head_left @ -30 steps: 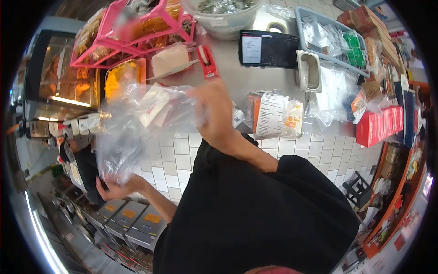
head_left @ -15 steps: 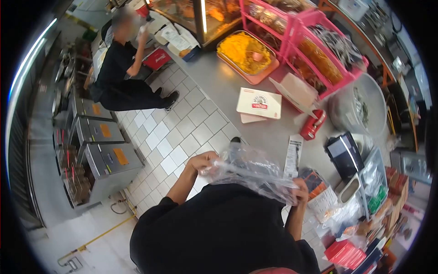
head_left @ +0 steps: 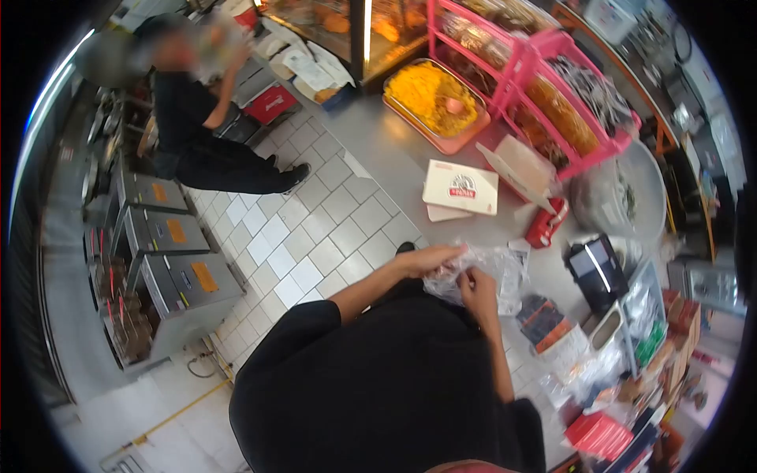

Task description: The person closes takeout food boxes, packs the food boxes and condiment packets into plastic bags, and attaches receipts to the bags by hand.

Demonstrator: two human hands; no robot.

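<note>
A crumpled clear plastic bag (head_left: 503, 277) is bunched between my two hands at the counter's front edge. My left hand (head_left: 435, 260) is closed on the left side of the bag. Close beside it, my right hand (head_left: 478, 292) pinches the bag near its middle, with fingers bent. Just beyond lies a cream carton (head_left: 460, 189) with a red and black print, on top of another flat piece. An open carton (head_left: 514, 172) stands to its right, next to a red stapler-like device (head_left: 546, 223). A printed paper slip is partly hidden behind the bag.
A tray of yellow food (head_left: 434, 102) sits farther back by pink racks (head_left: 544, 102). To the right are a large clear tub (head_left: 623, 193) and a black device (head_left: 595, 272). A co-worker (head_left: 189, 118) stands at left near grey fryer-like units (head_left: 189, 280).
My hands have come together from holding the bag stretched wide; the left moved right and up, the right moved left and up. The bag is now bunched. The co-worker's upper body shifted left.
</note>
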